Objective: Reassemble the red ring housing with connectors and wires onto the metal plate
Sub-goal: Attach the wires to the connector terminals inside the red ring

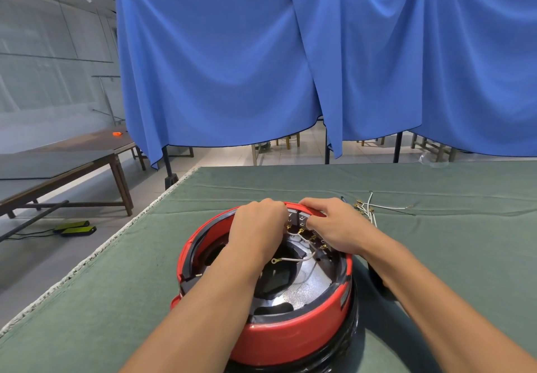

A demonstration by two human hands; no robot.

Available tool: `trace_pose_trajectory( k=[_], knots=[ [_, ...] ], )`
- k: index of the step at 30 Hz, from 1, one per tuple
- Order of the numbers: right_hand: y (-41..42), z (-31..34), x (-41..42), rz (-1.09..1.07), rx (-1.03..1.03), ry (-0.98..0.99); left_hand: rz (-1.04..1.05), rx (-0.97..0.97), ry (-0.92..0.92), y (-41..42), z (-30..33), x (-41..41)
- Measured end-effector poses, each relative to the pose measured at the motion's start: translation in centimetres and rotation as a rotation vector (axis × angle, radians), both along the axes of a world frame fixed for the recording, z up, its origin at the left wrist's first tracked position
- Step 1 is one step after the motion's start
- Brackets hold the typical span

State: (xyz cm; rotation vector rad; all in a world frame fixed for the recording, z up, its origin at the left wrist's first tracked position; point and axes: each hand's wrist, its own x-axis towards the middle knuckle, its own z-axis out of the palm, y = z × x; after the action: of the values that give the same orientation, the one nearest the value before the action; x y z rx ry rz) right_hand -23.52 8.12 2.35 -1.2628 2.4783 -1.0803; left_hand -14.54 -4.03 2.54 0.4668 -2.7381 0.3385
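Head view: red ring (290, 335) sits on the green table (436, 256); left hand (258, 224) and right hand (334, 224) pinch connectors (302, 221) at its far rim. Wires (296, 259) look thin, bendy; better held by their metal ends

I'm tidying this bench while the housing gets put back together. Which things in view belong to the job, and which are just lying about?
Belongs to the job:
- red ring housing
- metal plate inside it
- connectors at the far rim, under both hands
- white wire with ring terminal
- loose wires on the green cloth

Lying about:
- orange object on the far table
- two black-and-yellow items on the floor
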Motion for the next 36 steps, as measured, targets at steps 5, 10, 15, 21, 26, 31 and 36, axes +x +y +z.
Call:
trace_pose_trajectory(
  k=[5,10,15,21,26,31,36],
  knots=[
    [0.1,-0.1,0.0,0.008,-0.018,-0.028,0.007,0.04,0.01,0.1,0.0,0.0],
    [0.0,-0.4,-0.1,-0.018,-0.068,-0.069,0.05,0.136,0.056,0.2,0.0,0.0],
    [-0.3,-0.7,0.1,-0.093,-0.217,-0.196,0.066,0.331,0.08,0.8,-0.5,-0.1],
    [-0.2,-0.7,0.2,-0.107,-0.204,-0.201,0.03,0.289,0.095,1.2,0.1,0.3],
    [0.1,-0.5,0.3,-0.095,-0.167,-0.115,-0.024,0.103,0.03,1.1,0.6,0.0],
    [0.2,-0.5,0.2,-0.094,-0.128,-0.055,-0.066,-0.024,0.019,1.0,1.0,-0.3],
    [0.3,-0.3,0.5,-0.106,-0.116,-0.059,-0.054,0.005,0.037,0.9,1.0,-0.4]
  ],
)
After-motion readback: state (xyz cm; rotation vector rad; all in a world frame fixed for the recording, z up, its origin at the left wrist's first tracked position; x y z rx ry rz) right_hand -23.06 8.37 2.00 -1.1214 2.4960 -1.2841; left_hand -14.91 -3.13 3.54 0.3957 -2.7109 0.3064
